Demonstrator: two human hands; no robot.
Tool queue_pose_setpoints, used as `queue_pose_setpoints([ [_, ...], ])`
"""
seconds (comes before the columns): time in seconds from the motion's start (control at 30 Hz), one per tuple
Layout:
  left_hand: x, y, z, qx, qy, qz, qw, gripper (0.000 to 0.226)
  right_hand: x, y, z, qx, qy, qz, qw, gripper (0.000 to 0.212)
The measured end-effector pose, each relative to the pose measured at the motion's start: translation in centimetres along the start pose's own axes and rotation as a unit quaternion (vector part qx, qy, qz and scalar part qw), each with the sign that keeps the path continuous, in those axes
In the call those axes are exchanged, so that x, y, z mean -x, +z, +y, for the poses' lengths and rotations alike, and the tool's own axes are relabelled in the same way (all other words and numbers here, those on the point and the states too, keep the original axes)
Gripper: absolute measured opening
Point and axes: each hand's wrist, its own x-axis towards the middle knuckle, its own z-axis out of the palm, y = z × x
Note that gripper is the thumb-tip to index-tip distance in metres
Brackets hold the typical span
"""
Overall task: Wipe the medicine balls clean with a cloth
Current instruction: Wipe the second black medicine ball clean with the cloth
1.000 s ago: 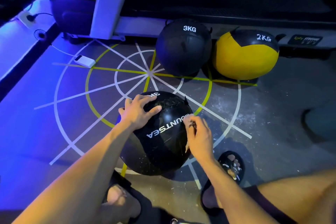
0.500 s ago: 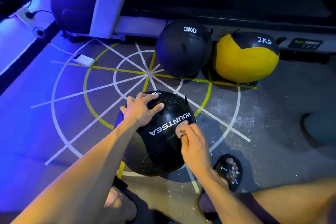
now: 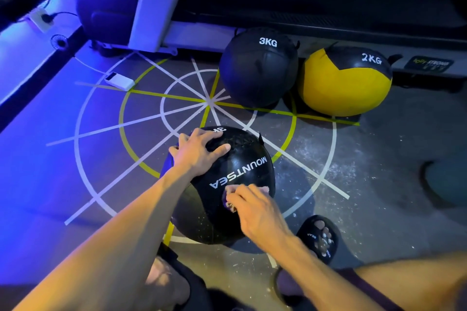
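Near ball: black, printed MOUNTSEA in white, flecked with pale specks low down, resting on the floor over white and yellow painted lines, just ahead of the knees.

Left hand: spread wide and flat on the ball's upper left, fingers straight, thumb pointing right, pressing down on the top.

Right hand: fingers curled around a small pinkish cloth, pressing it against the ball's right front face, just under the lettering. Cloth mostly hidden beneath the fingers, with only bunched edges peeking out left and above.

Farther back, well apart from the near ball: black ball marked 3KG and yellow ball with a black panel marked 2KG, side by side and almost touching, both set against the base of a dark machine.

To the left on the floor: white power bank with a thin cable trailing toward the wall. White upright post behind it.

At lower right: foot in a black slide sandal planted just beside the near ball. Bare forearms reaching in from the bottom edge. Blue light washing over the floor's left side.
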Motion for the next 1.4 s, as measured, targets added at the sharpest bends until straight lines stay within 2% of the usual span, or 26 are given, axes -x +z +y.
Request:
queue_pose_setpoints([
  [0.17,-0.3,0.3,0.5,-0.004,0.0,0.004,1.0,0.059,-0.9,-0.5,2.2,0.007,0.138,0.049,0.989,0.026],
  [0.23,-0.4,0.3,0.7,-0.008,-0.001,0.002,1.0,0.06,-0.6,0.8,-0.3,-0.013,0.101,0.027,0.994,0.027],
  [0.3,-0.3,0.2,0.6,-0.009,-0.004,-0.001,1.0,0.06,0.3,1.6,-2.2,-0.029,0.019,0.006,0.999,0.029],
  [0.37,-0.2,0.1,0.5,-0.01,-0.002,0.001,1.0,0.061,0.3,1.1,-1.1,-0.022,0.014,0.007,1.0,0.03],
  [0.47,-0.3,0.1,0.4,-0.008,-0.007,0.003,1.0,0.062,-0.5,-0.2,2.4,-0.016,0.124,0.052,0.991,0.025],
  [0.57,-0.5,0.2,1.3,-0.028,-0.019,0.005,0.999,0.063,-1.1,-0.3,3.6,-0.077,0.195,0.105,0.972,0.026],
  [0.63,-1.0,-0.6,1.6,-0.037,-0.019,-0.022,0.999,0.065,-1.4,-0.2,3.8,-0.099,0.203,0.106,0.968,0.025],
  [0.67,-1.3,-1.4,1.3,-0.036,-0.012,-0.06,0.998,0.069,-1.5,-0.3,4.1,-0.108,0.202,0.102,0.968,0.026],
  [0.73,-1.4,-2.7,-0.4,-0.037,0.028,-0.151,0.988,0.091,-1.7,-0.7,4.6,-0.117,0.203,0.092,0.968,0.027],
  [0.77,-1.3,-3.1,-1.3,-0.041,0.052,-0.171,0.983,0.101,-1.8,-0.7,4.7,-0.119,0.206,0.096,0.967,0.027],
  [0.8,-1.1,-3.1,-2.2,-0.046,0.071,-0.167,0.982,0.106,-2.0,-0.5,4.6,-0.117,0.215,0.108,0.964,0.027],
  [0.87,-0.5,-2.5,-3.2,-0.053,0.086,-0.13,0.986,0.101,-2.2,0.4,3.0,-0.116,0.237,0.135,0.955,0.025],
  [0.9,-0.3,-2.1,-3.5,-0.055,0.093,-0.112,0.988,0.098,-2.1,0.9,1.5,-0.121,0.23,0.146,0.955,0.025],
  [0.97,0.0,-1.7,-3.7,-0.049,0.1,-0.103,0.988,0.098,-1.3,1.8,-1.3,-0.113,0.149,0.135,0.973,0.026],
  [1.07,0.2,-1.8,-4.3,-0.032,0.091,-0.106,0.99,0.106,-0.6,1.2,-1.5,-0.047,0.026,0.028,0.998,0.031],
  [1.13,0.5,-1.4,-3.9,-0.022,0.08,-0.096,0.992,0.101,-1.2,0.2,1.2,-0.033,0.052,0.003,0.998,0.031],
  [1.23,1.0,-0.9,-2.3,-0.035,0.055,-0.068,0.996,0.085,-1.9,0.0,3.2,-0.089,0.195,0.13,0.968,0.028],
  [1.27,1.0,-0.7,-2.0,-0.039,0.051,-0.06,0.996,0.084,-1.9,0.3,2.4,-0.081,0.206,0.153,0.963,0.027],
  [1.33,1.1,-0.7,-1.9,-0.04,0.043,-0.057,0.997,0.083,-1.3,1.7,-0.6,-0.083,0.142,0.133,0.977,0.03],
  [1.4,1.1,-0.9,-2.3,-0.03,0.036,-0.06,0.997,0.083,0.4,2.9,-2.7,-0.03,0.028,0.054,0.998,0.028],
])
